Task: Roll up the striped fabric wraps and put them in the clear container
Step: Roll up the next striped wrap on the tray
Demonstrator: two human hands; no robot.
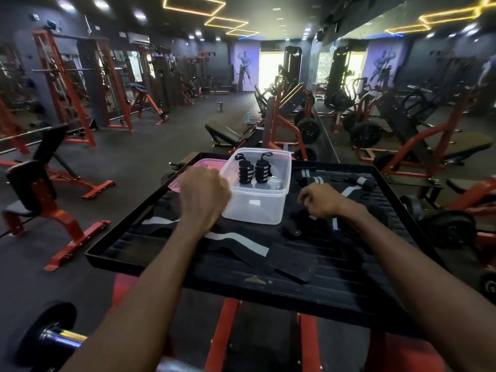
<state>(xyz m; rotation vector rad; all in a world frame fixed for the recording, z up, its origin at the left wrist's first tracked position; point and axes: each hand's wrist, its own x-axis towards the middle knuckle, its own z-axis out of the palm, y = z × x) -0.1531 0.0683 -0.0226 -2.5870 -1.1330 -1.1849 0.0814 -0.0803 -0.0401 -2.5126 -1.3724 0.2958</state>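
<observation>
Standing upright in the clear plastic container (257, 202), two rolled striped wraps (255, 170); both hands (204, 194) (322, 201) curl loosely, empty.

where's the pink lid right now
In the head view, the translucent pink plastic lid lies flat at the far left of the black ribbed tray, just left of the clear plastic container and partly hidden behind the left hand.

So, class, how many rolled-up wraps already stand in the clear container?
2: left rolled wrap and right rolled wrap stand side by side at the far end of the clear container.
</observation>
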